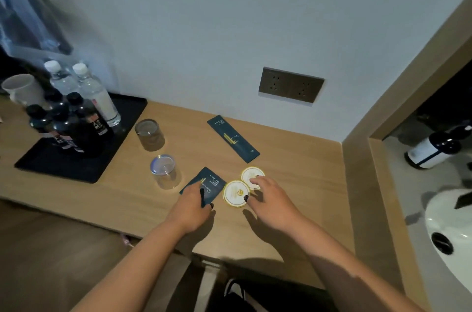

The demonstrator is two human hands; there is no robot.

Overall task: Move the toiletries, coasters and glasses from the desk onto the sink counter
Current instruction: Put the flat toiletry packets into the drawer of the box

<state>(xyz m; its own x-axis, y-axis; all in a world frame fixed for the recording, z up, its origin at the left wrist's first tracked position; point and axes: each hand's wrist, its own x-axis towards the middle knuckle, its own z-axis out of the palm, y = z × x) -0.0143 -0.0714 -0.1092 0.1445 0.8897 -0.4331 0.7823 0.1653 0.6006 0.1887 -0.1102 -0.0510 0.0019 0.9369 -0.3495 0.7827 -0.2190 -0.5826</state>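
Left hand (192,203): fingers curled, pinching the short dark toiletry packet (207,184) near the desk's (293,158) front edge. Right hand (265,194): fingers spread and loosely bent, tips resting on two round coasters (236,193), grip not yet closed. Coasters: thin, light, stiff; likely best slid to the edge or lifted by the rim. Long toiletry sachet (233,138): flat, light, toward the back edge. Two clear glasses (165,171), inverted, empty, fragile, slippery; grasp round the wall. Black tray (122,133), left end: water bottles (95,93), dark bottles (84,120). Sink counter (398,184): beyond the right edge.
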